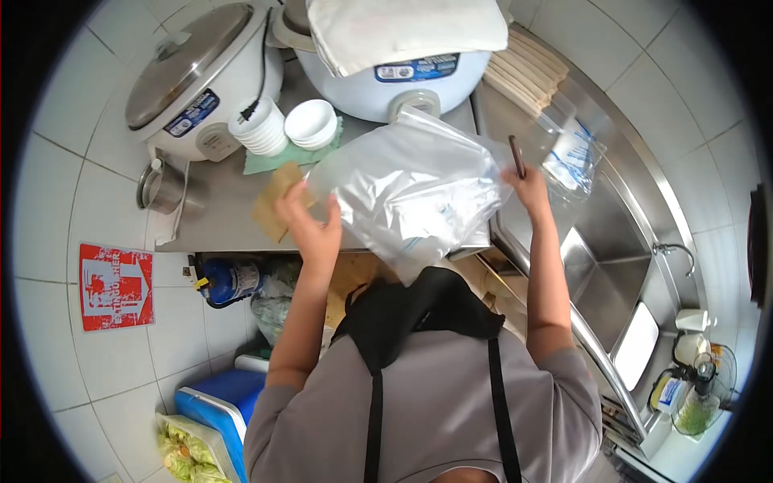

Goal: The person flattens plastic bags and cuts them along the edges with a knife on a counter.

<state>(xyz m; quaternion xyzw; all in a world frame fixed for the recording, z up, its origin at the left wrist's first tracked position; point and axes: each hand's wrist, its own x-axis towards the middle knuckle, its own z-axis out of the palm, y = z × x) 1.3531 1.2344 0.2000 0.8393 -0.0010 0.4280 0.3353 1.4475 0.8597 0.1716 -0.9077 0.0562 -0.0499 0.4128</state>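
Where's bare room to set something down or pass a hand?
Counter strip between metal cup and tan piece, in front of green cloth: likely best. Sink bottom beside white board also looks bare. Crowded: mid-counter, with bag, left hand and right hand; behind, bowls and cookers.

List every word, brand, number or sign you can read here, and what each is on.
"EXTINGUISHER", on the worn red wall sign.
Too small or blurred to read: the labels on the left cooker and right cooker, and the blue print on the plastic packet.
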